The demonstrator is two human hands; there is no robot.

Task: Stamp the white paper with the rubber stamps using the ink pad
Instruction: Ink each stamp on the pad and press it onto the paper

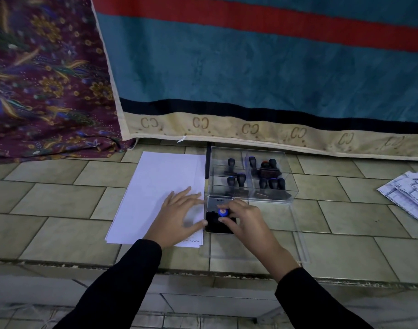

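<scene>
A stack of white paper point(160, 184) lies on the tiled floor. My left hand point(179, 217) rests flat on its lower right part, fingers spread. Right beside the paper sits an open black ink pad point(215, 225) with its grey lid point(218, 201) tipped back. My right hand point(243, 217) pinches a rubber stamp point(222, 212) with a blue-and-orange top and holds it upright on the ink pad. Behind the pad, a clear plastic box point(250, 174) holds several more black-handled stamps.
A black pen point(206, 162) lies between the paper and the box. The box's clear lid point(295, 233) lies flat to the right of the ink pad. Printed sheets point(407, 193) are at the far right. Hanging teal and patterned purple cloths close off the back.
</scene>
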